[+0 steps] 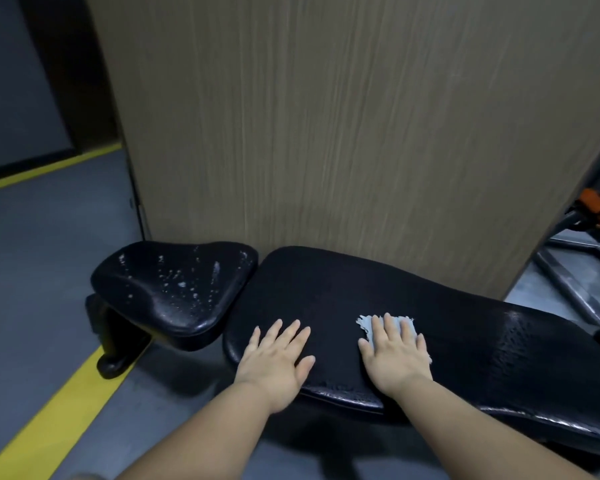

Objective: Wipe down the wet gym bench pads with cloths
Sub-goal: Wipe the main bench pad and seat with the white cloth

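A black gym bench runs across the lower half of the head view. Its long back pad point(326, 296) looks mostly dry on the left, with water beads on its right part and near edge. The smaller seat pad point(174, 285) at the left carries many white droplets. My right hand point(395, 355) presses flat, fingers straight, on a pale blue-grey cloth point(366, 323) lying on the back pad; most of the cloth is hidden under the hand. My left hand point(278, 358) rests flat on the bare back pad, a little left of the cloth, holding nothing.
A tall wood-grain panel point(343, 133) stands directly behind the bench. Grey floor with a yellow stripe point(59, 414) lies to the left, beside the bench's black leg point(115, 344). Metal frame bars point(575, 271) and an orange part point(596, 206) sit at the right.
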A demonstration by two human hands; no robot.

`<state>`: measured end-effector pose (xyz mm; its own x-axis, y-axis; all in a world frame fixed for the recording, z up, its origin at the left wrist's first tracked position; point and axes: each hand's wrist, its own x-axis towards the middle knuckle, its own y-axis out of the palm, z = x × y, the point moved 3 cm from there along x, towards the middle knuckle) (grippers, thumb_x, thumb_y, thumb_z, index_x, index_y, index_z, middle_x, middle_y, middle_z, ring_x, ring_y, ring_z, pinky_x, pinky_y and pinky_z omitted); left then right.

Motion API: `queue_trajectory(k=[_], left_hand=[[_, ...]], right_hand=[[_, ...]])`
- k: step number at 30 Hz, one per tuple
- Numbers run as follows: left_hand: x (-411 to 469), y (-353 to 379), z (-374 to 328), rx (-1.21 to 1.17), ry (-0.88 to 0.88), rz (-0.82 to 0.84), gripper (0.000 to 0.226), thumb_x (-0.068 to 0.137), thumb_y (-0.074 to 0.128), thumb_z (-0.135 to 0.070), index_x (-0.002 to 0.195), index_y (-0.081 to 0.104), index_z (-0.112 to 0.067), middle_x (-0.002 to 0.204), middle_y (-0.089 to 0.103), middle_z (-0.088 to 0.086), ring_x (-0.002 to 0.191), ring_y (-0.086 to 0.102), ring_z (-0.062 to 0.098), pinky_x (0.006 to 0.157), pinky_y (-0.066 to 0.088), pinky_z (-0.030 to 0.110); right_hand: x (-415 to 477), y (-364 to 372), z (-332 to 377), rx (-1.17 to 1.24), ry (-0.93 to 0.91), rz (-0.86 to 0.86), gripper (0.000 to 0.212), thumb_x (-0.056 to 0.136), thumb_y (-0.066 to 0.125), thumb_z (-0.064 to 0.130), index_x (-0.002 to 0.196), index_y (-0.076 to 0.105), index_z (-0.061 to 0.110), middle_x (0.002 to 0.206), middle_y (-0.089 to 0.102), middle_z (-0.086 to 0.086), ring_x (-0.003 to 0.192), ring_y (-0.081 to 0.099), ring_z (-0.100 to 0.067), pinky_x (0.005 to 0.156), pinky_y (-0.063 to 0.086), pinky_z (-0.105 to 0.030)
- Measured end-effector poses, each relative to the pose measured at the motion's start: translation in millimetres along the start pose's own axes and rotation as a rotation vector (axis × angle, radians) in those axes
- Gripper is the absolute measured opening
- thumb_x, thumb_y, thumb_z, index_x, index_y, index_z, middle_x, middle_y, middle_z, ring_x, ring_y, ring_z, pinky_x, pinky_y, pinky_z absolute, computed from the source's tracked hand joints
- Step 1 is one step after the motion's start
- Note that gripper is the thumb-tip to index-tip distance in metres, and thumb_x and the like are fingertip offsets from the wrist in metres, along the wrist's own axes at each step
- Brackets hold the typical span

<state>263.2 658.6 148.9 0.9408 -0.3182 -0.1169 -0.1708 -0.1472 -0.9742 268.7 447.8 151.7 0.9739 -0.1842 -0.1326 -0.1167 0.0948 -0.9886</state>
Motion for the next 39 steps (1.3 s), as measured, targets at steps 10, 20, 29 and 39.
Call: queue_trajectory(k=[10, 20, 29, 39], left_hand=[[-29.8, -8.7, 76.7, 0.014, -0.088, 0.065, 0.062, 0.102, 0.015, -0.053, 0.154, -0.01, -0.029, 0.16, -0.016, -0.017, 0.147, -0.018, 0.008, 0.12, -0.013, 0.039], [-52.7, -10.1, 76.4, -0.047, -0.167, 0.116, 0.063, 0.102, 0.016, -0.053, 0.155, -0.006, -0.028, 0.16, -0.014, -0.017, 0.148, -0.014, 0.01, 0.119, -0.012, 0.047], [-41.6, -35.7, 83.0, -0.167, -0.171, 0.162, 0.056, 0.103, 0.015, -0.052, 0.155, 0.017, -0.032, 0.161, 0.007, -0.018, 0.149, -0.007, 0.011, 0.119, -0.009, 0.046], [-13.4, -45.6, 113.7, 0.017, -0.122, 0.09, 0.061, 0.102, 0.017, -0.054, 0.155, 0.016, -0.023, 0.163, 0.006, -0.011, 0.149, -0.008, 0.013, 0.121, -0.004, 0.039]], right_hand=[[11.8, 8.5, 111.6, -0.02, -0.192, 0.028, 0.063, 0.1, 0.012, 0.052, 0.154, -0.004, 0.024, 0.162, -0.007, 0.003, 0.147, -0.015, -0.026, 0.12, -0.002, -0.046], [-13.6, 17.0, 139.2, -0.064, -0.409, -0.027, 0.08, 0.082, -0.014, 0.057, 0.154, 0.002, 0.025, 0.162, -0.001, 0.006, 0.148, -0.009, -0.019, 0.12, 0.002, -0.041], [1.8, 8.1, 167.7, -0.046, -0.545, 0.091, 0.056, 0.104, 0.014, 0.041, 0.155, -0.002, 0.025, 0.162, -0.009, 0.007, 0.147, -0.017, -0.018, 0.119, -0.008, -0.038], [57.5, 1.2, 204.7, -0.002, -0.612, 0.157, 0.054, 0.104, 0.02, 0.04, 0.155, 0.004, 0.028, 0.162, -0.006, 0.008, 0.147, -0.015, -0.014, 0.119, -0.008, -0.038]])
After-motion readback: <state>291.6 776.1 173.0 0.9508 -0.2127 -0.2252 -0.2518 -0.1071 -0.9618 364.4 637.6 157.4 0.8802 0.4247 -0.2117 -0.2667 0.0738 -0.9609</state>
